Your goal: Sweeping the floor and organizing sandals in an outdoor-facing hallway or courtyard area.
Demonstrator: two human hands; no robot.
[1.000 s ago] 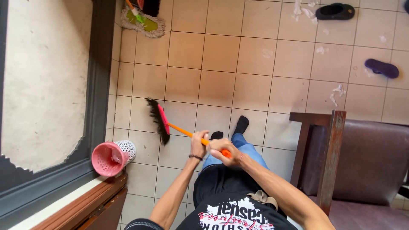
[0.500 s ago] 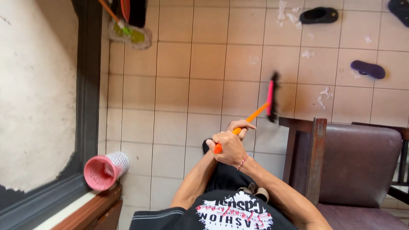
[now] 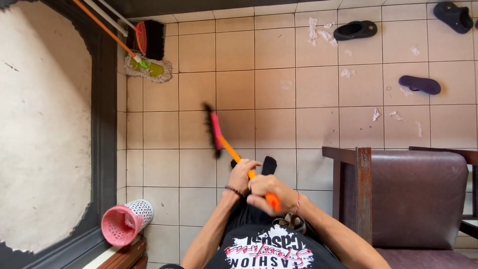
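A broom with an orange handle (image 3: pixel 230 151) and a pink head with black bristles (image 3: pixel 213 129) rests on the beige tiled floor (image 3: pixel 279 89) in front of me. My left hand (image 3: pixel 243 174) grips the handle higher toward the head. Just below it, my right hand (image 3: pixel 269 192) is closed on the handle near its end. Both arms reach out from the bottom of the view over my black printed shirt. Scraps of white paper litter (image 3: pixel 318 31) lie on the tiles at the far right.
A dark padded chair with a wooden frame (image 3: pixel 413 199) stands at the right. A pink perforated basket (image 3: pixel 125 222) lies on its side at the lower left by a dark-framed wall. A mop (image 3: pixel 149 67) and another broom lean in the far corner. Dark sandals (image 3: pixel 354 30) and a purple one (image 3: pixel 419 84) lie on the floor.
The broom head has swung from the right, near the chair, back to the left across the tiles. Both hands stayed on the handle.
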